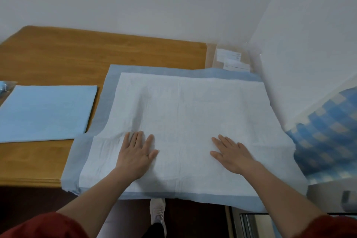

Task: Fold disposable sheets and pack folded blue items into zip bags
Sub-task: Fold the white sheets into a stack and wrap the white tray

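Disposable sheet (183, 114) lies unfolded, white side up, on the right part of the table (58, 54), its near edge overhanging. My left grip (135, 152) and right grip (233, 154) rest flat on its near half, fingers straight, holding nothing. Folded blue sheet (46, 112) lies just beside, left.

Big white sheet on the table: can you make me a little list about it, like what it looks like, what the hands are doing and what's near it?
sheet: disposable sheet, white with a blue border, spread open on the wooden table
folded: not yet
near edge: hangs over the table's front
left hand: flat on the sheet, fingers straight
right hand: flat on the sheet, fingers straight
to the left: folded blue item, lying flat
far right corner: clear bags with white labels
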